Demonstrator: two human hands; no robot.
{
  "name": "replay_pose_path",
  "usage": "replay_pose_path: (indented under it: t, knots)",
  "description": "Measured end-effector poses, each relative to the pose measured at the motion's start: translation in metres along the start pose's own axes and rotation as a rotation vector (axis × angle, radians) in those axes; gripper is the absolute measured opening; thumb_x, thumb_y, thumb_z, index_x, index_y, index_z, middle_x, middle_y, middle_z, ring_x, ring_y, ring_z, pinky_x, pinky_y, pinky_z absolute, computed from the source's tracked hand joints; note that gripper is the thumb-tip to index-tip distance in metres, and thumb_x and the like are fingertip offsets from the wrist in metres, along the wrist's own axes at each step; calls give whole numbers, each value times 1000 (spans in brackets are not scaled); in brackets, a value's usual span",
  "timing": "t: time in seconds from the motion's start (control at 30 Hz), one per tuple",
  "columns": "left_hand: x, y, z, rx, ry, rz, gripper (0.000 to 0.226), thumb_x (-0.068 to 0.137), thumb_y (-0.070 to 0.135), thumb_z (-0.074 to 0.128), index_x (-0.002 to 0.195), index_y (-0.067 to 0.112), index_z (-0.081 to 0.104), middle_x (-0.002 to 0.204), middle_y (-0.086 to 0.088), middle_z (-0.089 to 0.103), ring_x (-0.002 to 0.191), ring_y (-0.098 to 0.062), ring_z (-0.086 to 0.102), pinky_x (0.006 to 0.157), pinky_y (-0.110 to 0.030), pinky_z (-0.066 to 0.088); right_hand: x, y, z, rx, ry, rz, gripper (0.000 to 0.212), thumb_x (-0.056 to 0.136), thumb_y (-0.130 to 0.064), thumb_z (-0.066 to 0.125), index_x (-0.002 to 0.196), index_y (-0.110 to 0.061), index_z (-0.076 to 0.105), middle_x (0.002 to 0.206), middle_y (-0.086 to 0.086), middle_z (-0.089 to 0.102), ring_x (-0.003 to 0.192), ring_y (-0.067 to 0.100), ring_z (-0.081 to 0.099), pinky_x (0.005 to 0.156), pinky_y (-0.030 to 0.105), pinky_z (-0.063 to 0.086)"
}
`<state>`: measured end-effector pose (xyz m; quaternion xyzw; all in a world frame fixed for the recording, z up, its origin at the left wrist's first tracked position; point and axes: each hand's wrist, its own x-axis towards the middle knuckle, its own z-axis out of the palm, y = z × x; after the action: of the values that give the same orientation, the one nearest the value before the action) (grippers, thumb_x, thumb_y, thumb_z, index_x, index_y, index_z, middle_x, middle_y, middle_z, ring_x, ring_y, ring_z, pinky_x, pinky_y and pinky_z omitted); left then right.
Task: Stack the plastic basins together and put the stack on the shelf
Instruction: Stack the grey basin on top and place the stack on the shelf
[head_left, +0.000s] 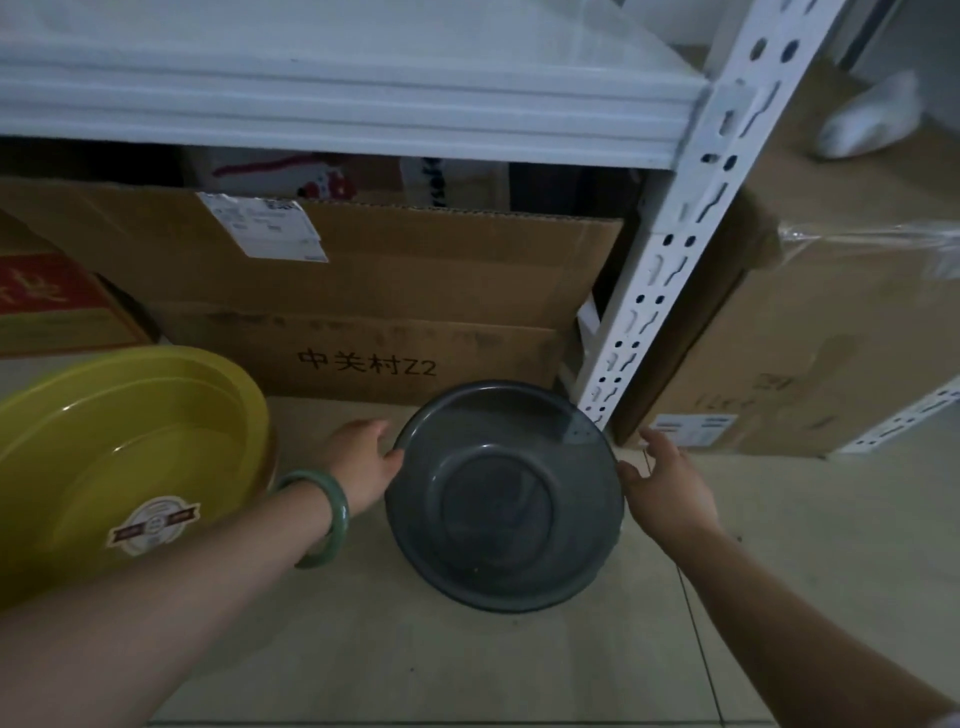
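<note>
White metal shelf (363, 98) spanning the top of the view, with a perforated upright post (670, 260) running down on the right. Beneath the shelf board, a large cardboard box (415, 291) printed with dark characters; a second cardboard box (810, 338), partly wrapped in clear film, stands to the right of the post. Tiled floor (415, 660) fills the lower part of the view. Yellow basin (124, 467) at left, on the floor, mouth up, bearing a round label on its inner wall; it lies just beside the left forearm. Grey basin (506, 499) at centre, on the floor before the large box and near the foot of the post, tilted so that its interior faces the camera. Left hand (363, 462), with a green bangle (319, 519) on the wrist, grips the left rim of the grey basin. Right hand (665, 493), fingers spread and released, touches the right rim with its fingertips. The two basins stand apart, not nested.
</note>
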<state>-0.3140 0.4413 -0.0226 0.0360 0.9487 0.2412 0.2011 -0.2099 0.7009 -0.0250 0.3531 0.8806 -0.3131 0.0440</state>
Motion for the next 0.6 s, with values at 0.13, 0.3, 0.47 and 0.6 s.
replay_pose_path:
  t: [0.13,0.3,0.47,0.6]
  knots:
    - [4,-5,9,-7,-24,-81,42,90,28,51,125,5,52,125,-13,61,109,-28,59,94,-38,47,2,7,9,83,-105,60,57,94,-27,52,146,-12,36,139,10,56,122,31,56,96,36,45]
    - [3,-9,11,-145,-35,-107,28,85,19,60,108,4,64,107,-15,69,97,-31,64,88,-42,53,6,5,19,191,-100,61,27,87,-16,55,111,-6,64,93,15,71,82,33,69,78,49,58]
    - [-7,-18,-21,-163,42,-97,38,83,26,63,117,8,60,113,-10,67,100,-27,63,89,-40,53,-1,-28,14,188,-38,14,13,85,-19,56,98,-17,57,86,8,70,76,27,69,73,46,60]
    - [-18,-26,-57,-159,155,-74,32,83,25,63,111,8,63,111,-9,66,101,-27,62,87,-31,48,-11,-61,18,212,-37,-46,12,85,-16,58,97,-16,61,83,7,69,76,26,68,70,45,61]
